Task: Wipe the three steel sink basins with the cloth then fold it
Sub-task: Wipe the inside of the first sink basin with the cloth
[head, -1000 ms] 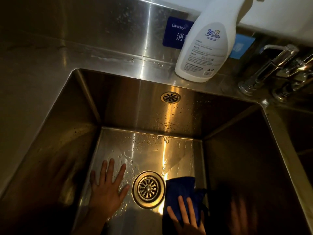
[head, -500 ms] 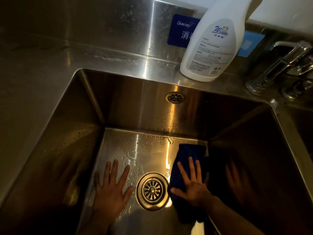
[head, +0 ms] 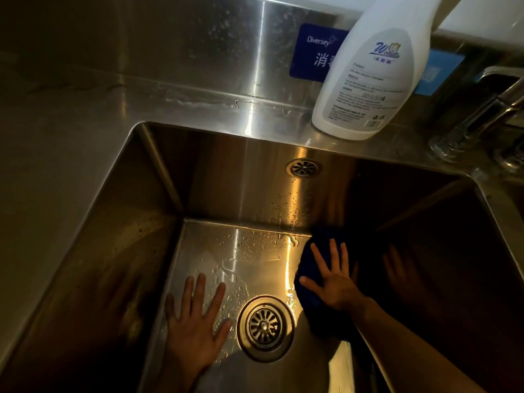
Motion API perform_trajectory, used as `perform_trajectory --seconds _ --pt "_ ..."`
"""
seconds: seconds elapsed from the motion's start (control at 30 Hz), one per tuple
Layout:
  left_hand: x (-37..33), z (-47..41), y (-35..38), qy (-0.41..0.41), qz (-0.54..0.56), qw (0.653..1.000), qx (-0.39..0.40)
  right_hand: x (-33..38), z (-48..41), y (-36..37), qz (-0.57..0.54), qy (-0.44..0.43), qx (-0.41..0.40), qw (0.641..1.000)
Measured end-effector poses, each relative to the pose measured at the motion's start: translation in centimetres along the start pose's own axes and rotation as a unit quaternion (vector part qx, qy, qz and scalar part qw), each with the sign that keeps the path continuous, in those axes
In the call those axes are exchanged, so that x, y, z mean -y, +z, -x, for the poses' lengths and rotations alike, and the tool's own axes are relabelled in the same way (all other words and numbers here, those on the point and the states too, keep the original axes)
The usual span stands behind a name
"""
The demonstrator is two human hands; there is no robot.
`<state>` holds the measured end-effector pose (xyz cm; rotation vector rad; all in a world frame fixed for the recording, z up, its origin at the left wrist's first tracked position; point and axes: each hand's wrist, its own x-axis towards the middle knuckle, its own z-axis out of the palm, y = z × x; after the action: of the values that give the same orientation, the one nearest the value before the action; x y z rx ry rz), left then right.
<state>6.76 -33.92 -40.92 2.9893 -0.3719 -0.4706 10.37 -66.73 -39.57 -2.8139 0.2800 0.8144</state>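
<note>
- steel basin (head: 215, 177) fills your view; water drops bead on its floor and on the back wall below the overflow (head: 304, 167)
- blue cloth (head: 307, 259) lies on the basin floor in the far right corner, right of the drain (head: 265, 326); whether it touches the back wall is lost in shadow
- your right hand (head: 334, 282) lies flat on the cloth, fingers straight and spread; it presses down and grasps nothing
- your left hand (head: 195, 330) rests flat on the wet floor left of the drain, fingers spread, holding nothing
- by my reading you are partway through wiping this basin; the drops suggest the floor and back wall need more passes; the side walls are too dark to judge
- the other two basins are not in view, so i cannot tell if they are wiped; the fold is not yet done
- white spray bottle (head: 371, 80) stands on the ledge behind, near the tap (head: 482, 114)
</note>
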Motion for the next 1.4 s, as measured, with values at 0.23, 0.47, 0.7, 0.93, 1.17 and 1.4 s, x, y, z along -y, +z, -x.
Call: perform_trajectory --seconds 0.23,0.47,0.7,0.93,1.17,1.4 --pt "0.1 -0.2 0.4 -0.003 -0.004 1.0 -0.004 6.8 -0.5 1.0 -0.026 0.013 -0.015 0.999" --pt "0.3 -0.2 0.9 -0.014 0.051 0.998 -0.016 12.8 -1.3 1.9 -0.029 -0.015 -0.042 0.999" --pt "-0.8 0.0 -1.0 -0.068 0.148 0.983 -0.086 18.4 -1.6 2.4 -0.071 -0.074 -0.019 0.995" --pt "-0.9 -0.6 -2.3 -0.121 0.263 0.942 -0.168 26.6 -1.0 2.6 -0.179 -0.153 0.067 0.97" --pt "-0.6 -1.2 -3.4 -0.113 0.19 0.963 -0.154 25.9 0.5 -0.1 -0.452 -0.159 0.077 0.874" --pt "-0.9 -4.9 -5.0 -0.065 0.069 0.988 -0.121 11.0 5.3 2.0 -0.195 -0.056 -0.293 0.935"
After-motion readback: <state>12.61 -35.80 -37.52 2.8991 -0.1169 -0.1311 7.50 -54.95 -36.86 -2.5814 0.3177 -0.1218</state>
